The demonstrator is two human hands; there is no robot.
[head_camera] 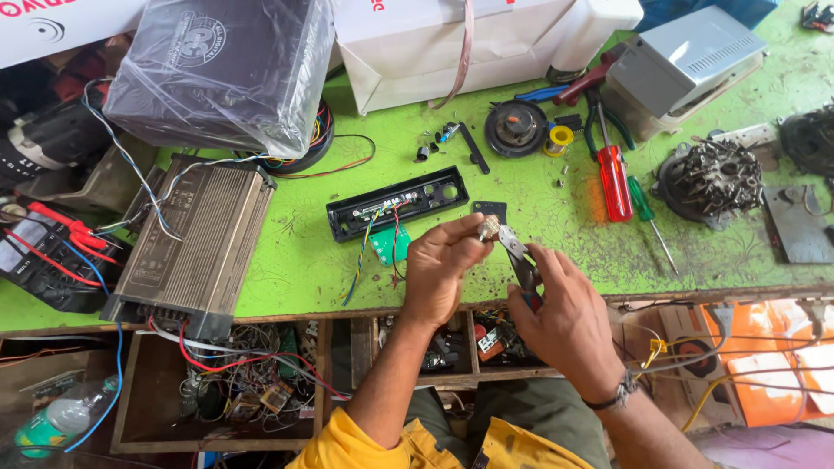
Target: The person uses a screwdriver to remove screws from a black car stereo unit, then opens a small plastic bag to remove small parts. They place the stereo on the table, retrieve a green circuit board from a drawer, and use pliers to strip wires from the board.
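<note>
At the far left edge a multimeter (pixel 39 260) lies with red leads (pixel 65 227) across it. Just right of it sits a ribbed metal box (pixel 195 239), wires trailing from its near end, and beyond that a black unit in plastic wrap (pixel 221 69). On the green bench (pixel 295 252), toward the middle, lies a black faceplate (pixel 397 202) with coloured wires running down to a small green board (pixel 385 243).

Near the bench's front edge the left hand (pixel 439 269) is closed, thumb and fingertips pinching a small metal part (pixel 488 228). Touching that part from the right are the tips of pliers (pixel 514 252), gripped in the right hand (pixel 560 317), its fingers curled around the handles.

Farther off, a small speaker (pixel 515 128) and a solder reel (pixel 560 137) lie beside each other. Right of them are a red screwdriver (pixel 614 178), a green one (pixel 647 217), then a grey metal case (pixel 686 65) and a dark round finned part (pixel 711 181).
</note>
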